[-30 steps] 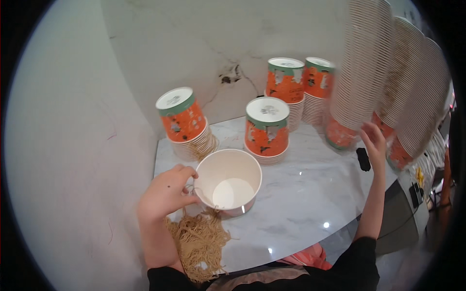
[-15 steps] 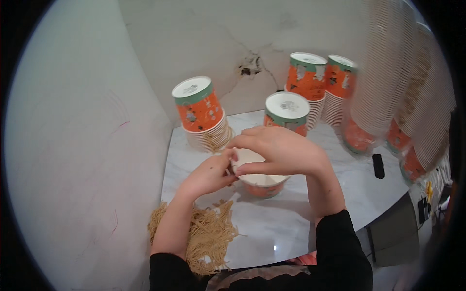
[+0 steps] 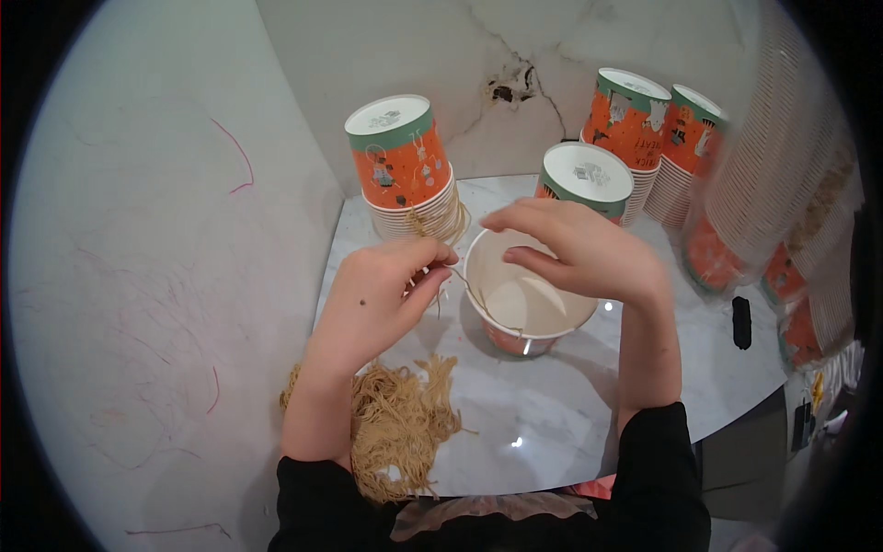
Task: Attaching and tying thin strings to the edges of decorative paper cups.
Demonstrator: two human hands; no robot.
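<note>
Hands (image 3: 478, 267) parted; round paper cup (image 3: 524, 299) uncovered (string (image 3: 460, 276) perhaps pinched).

Bright, even indoor light, fisheye view.
Small glare spots on the glossy marble table (image 3: 552, 405); soft shadows beneath the forearms; strongly bent, slightly blurred edges; black vignette around the rim.

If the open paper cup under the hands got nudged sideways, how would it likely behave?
The open paper cup looks empty and thin-walled, so it is probably light and would slide on the glossy marble tabletop. It stands upright on a base narrower than its rim, so a high push might tip it. The right hand above it would likely check that.
</note>
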